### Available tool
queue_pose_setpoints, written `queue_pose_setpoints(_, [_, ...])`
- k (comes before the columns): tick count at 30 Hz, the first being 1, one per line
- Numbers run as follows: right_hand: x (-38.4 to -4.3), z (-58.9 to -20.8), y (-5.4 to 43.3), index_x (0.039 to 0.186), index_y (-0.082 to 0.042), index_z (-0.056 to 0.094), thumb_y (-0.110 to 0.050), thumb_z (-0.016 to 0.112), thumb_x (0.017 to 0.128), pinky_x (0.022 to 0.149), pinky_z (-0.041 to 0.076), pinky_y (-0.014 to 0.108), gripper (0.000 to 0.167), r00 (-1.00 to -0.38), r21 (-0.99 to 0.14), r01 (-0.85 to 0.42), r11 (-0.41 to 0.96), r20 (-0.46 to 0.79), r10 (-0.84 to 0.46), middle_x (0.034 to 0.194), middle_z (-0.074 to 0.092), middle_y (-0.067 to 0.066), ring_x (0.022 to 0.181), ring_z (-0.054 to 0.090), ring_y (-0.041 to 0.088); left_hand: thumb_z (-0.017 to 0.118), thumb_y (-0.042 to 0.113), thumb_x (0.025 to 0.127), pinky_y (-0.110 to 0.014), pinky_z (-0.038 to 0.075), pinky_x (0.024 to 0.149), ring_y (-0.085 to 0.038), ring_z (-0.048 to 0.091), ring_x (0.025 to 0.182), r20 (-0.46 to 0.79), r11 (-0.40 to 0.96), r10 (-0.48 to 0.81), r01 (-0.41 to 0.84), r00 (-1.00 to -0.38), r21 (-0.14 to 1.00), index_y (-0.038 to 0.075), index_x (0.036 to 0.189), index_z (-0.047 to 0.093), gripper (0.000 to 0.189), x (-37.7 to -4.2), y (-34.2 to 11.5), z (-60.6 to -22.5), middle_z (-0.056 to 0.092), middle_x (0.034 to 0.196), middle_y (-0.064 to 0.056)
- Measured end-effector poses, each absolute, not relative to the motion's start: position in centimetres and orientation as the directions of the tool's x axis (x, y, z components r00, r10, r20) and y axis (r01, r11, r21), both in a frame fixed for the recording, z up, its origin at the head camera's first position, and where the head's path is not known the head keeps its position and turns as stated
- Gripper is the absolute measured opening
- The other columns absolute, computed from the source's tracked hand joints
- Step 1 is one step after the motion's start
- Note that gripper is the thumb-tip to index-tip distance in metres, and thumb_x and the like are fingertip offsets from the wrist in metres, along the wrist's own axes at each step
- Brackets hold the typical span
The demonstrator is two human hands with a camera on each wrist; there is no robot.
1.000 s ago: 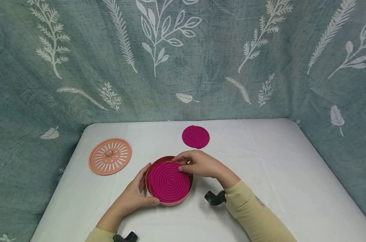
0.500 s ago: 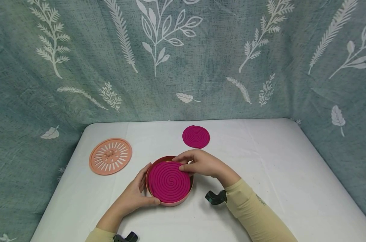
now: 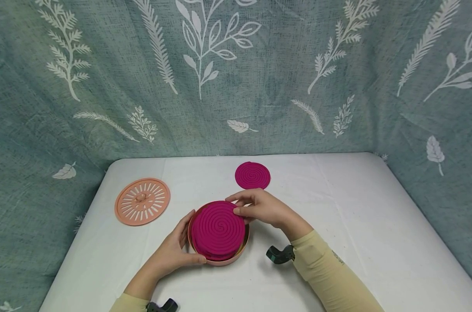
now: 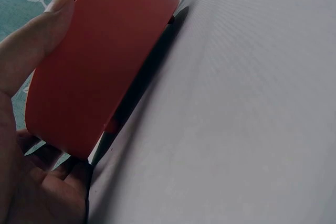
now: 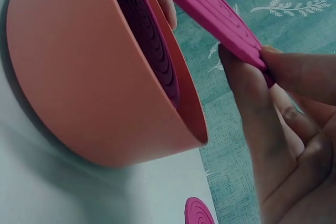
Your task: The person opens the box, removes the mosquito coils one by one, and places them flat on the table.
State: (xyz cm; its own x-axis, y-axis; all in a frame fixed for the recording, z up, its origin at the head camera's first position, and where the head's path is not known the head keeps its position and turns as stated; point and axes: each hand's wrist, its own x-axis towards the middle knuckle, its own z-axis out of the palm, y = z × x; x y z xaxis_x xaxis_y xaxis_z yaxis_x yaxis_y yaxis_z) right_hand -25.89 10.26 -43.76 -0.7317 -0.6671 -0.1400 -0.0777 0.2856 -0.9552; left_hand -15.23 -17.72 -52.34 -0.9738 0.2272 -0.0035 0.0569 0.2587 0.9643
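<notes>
A magenta mosquito coil is tilted above the round copper-coloured mosquito coil holder. My right hand pinches its right edge between thumb and fingers; in the right wrist view this coil stands clear of the holder's rim near the pinch. Below it, another coil lies inside the holder. My left hand grips the holder's left side, thumb at the front and fingers round the back; its plain outer wall fills much of the left wrist view.
Behind my right hand, one more magenta coil lies flat on the white-covered table. A slotted round lid with a small knob lies at the left. A green leaf-print cloth hangs along the back.
My right hand has risen slightly away from me, lifting the pinched coil out over the holder's rim. My left hand and the holder have stayed in place.
</notes>
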Motion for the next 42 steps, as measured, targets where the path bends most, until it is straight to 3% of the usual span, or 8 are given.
queue_pose_setpoints(12, [-26.4,-44.1,11.3,0.131,-0.008,0.064,-0.007,0.067,0.094,0.077,0.06,0.055,0.037,-0.811,-0.979,-0.005,0.204,-0.116,-0.574,0.106,0.064,0.017,0.08,0.068,0.024,0.098,0.031,0.058,-0.032,0.024,0.116,-0.017,0.021,0.147,0.0,0.271,0.232,0.065,-0.973,0.96,0.019,0.159,0.02,0.127,-15.2,-17.7,-52.2,0.024,0.161,0.002])
queue_pose_setpoints(19, [-26.9,-44.4,12.5,0.134,-0.008,0.061,-0.01,0.069,0.093,0.078,0.061,0.049,0.042,-0.853,-0.981,0.028,0.19,-0.122,-0.508,0.113,0.066,0.014,0.087,0.065,0.022,0.098,0.032,0.057,-0.032,0.024,0.116,-0.018,0.021,0.147,-0.011,0.281,0.226,0.054,-0.974,0.958,0.019,0.159,0.02,0.129,-15.1,-17.7,-52.3,0.024,0.161,0.0])
queue_pose_setpoints(28, [-27.4,-44.7,14.3,0.137,-0.006,0.058,-0.01,0.068,0.094,0.073,0.063,0.036,0.044,-0.894,-0.988,0.05,0.146,-0.11,-0.435,0.118,0.064,0.016,0.083,0.065,0.018,0.098,0.031,0.058,-0.035,0.024,0.116,-0.019,0.02,0.147,-0.005,0.275,0.224,0.058,-0.975,0.96,0.02,0.158,0.021,0.128,-15.1,-17.8,-52.5,0.024,0.161,-0.001])
queue_pose_setpoints(35, [-28.0,-44.9,16.1,0.137,-0.009,0.059,-0.01,0.067,0.095,0.077,0.062,0.039,0.043,-0.919,-0.987,0.06,0.151,-0.114,-0.377,0.114,0.063,0.017,0.084,0.066,0.019,0.097,0.032,0.059,-0.041,0.024,0.117,-0.019,0.021,0.147,-0.006,0.274,0.229,0.059,-0.973,0.96,0.02,0.158,0.021,0.126,-15.2,-17.8,-52.5,0.026,0.16,-0.001])
queue_pose_setpoints(42, [-28.6,-45.0,18.0,0.139,-0.006,0.056,-0.01,0.066,0.096,0.082,0.06,0.045,0.044,-0.935,-0.989,0.062,0.133,-0.105,-0.34,0.113,0.065,0.018,0.085,0.068,0.018,0.098,0.032,0.057,-0.035,0.023,0.117,-0.017,0.02,0.147,-0.007,0.267,0.224,0.054,-0.974,0.962,0.02,0.158,0.021,0.127,-15.2,-17.7,-52.5,0.026,0.16,0.0])
